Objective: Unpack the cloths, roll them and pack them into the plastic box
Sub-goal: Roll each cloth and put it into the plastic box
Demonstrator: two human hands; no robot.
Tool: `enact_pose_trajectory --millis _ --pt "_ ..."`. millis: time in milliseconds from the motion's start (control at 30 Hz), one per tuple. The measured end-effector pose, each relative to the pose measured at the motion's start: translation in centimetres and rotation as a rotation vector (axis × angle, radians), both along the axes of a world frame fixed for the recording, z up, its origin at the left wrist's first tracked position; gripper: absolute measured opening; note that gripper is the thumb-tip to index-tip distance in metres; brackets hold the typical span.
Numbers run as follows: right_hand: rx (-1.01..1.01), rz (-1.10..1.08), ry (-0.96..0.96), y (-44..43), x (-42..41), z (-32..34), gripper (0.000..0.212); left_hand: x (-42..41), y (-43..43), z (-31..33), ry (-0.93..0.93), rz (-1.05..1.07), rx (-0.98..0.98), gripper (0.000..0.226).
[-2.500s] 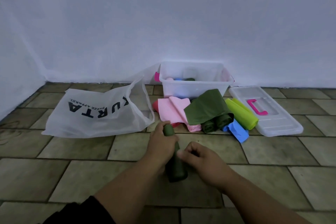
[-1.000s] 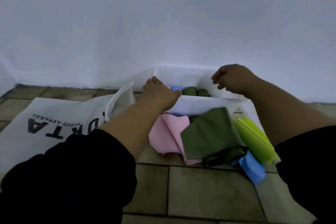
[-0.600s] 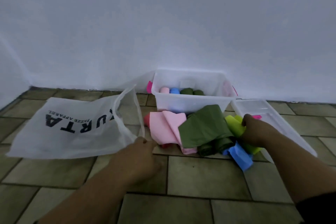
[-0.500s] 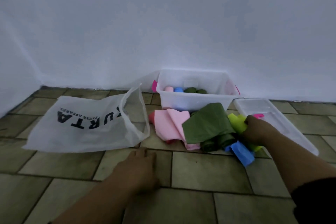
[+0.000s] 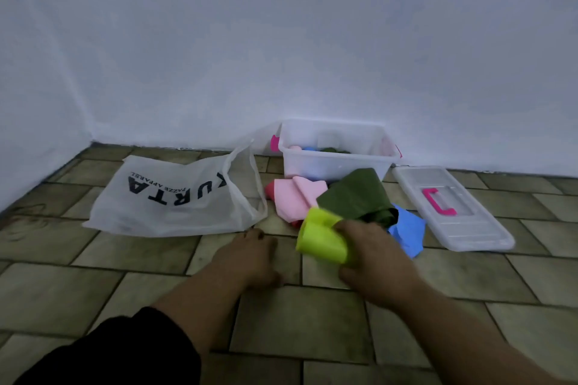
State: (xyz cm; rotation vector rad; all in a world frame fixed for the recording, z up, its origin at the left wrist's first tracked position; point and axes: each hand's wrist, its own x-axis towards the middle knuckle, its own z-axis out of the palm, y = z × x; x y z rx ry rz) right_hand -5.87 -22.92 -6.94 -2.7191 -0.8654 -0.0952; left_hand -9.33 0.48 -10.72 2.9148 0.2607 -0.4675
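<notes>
My right hand (image 5: 373,255) grips a folded lime-green cloth (image 5: 320,239), held just above the tiled floor in front of the pile. My left hand (image 5: 250,255) rests on the floor to its left, holding nothing. Behind them lie a pink cloth (image 5: 292,197), a dark green cloth (image 5: 356,194) and a blue cloth (image 5: 406,231). The clear plastic box (image 5: 334,162) stands against the wall with rolled pink, blue and dark green cloths inside.
A white bag (image 5: 175,197) with black lettering lies open on the floor at the left. The box's clear lid (image 5: 453,209) with a pink handle lies to the right of the pile. White walls close off the back and left.
The dark green roll went from my hands into the box. My right hand then took the lime-green cloth from the pile and drew it toward me; my left hand came down onto the floor.
</notes>
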Motion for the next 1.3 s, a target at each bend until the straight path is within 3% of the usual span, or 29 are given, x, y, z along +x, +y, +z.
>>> enact_pose_trajectory --millis 67,133,200,233,300,400,467,567,733,1000,1100,1200,1300 --pt "-0.094 0.117 -0.011 0.6 -1.3 -2.4 0.06 -0.1 1.0 1.1 -0.109 0.11 -0.164 0.064" --pt "-0.099 0.145 0.007 0.3 -2.1 -4.1 0.056 -0.3 1.8 2.4 -0.362 0.261 -0.356 0.049" --pt "-0.044 0.138 0.019 -0.1 -2.8 -4.9 0.057 -0.4 1.5 3.8 -0.605 0.283 -0.567 0.029" --pt "-0.019 0.14 0.024 -0.3 -3.0 -5.1 0.057 -0.4 0.8 4.5 -0.613 0.235 -0.716 0.022" --pt "0.018 0.128 0.038 -0.4 -3.3 -5.1 0.058 -0.6 -1.5 4.9 -0.433 0.063 -0.88 0.024" --pt "0.027 0.065 0.037 -0.4 -4.1 -5.0 0.063 0.3 -3.6 3.2 -0.141 -0.22 -0.54 0.035" --pt "-0.022 0.025 0.0 -0.1 -4.7 -5.2 0.066 0.9 -3.6 2.5 -0.043 -0.268 -0.34 0.044" --pt "-0.1 -0.025 -0.042 0.4 -4.8 -5.2 0.06 1.3 -2.9 2.1 0.013 -0.355 -0.219 0.048" --pt "-0.164 0.026 0.066 -0.2 -3.2 -3.4 0.051 1.3 -2.1 1.6 0.04 -0.44 -0.243 0.056" --pt "-0.141 0.053 0.468 -0.4 0.2 -0.7 0.05 1.6 -2.0 1.2 0.033 -0.438 -0.252 0.056" --pt "-0.142 0.044 0.537 0.0 1.2 -0.6 0.051 1.4 -2.2 1.9 -0.111 -0.331 -0.272 0.046" --pt "-0.146 0.031 0.574 0.1 1.6 -0.8 0.051 0.2 -3.0 2.2 -0.261 -0.257 -0.438 0.035" --pt "-0.141 0.03 0.58 0.1 1.9 -1.0 0.046 -1.0 -3.9 1.0 -0.111 -0.306 -0.337 0.045"
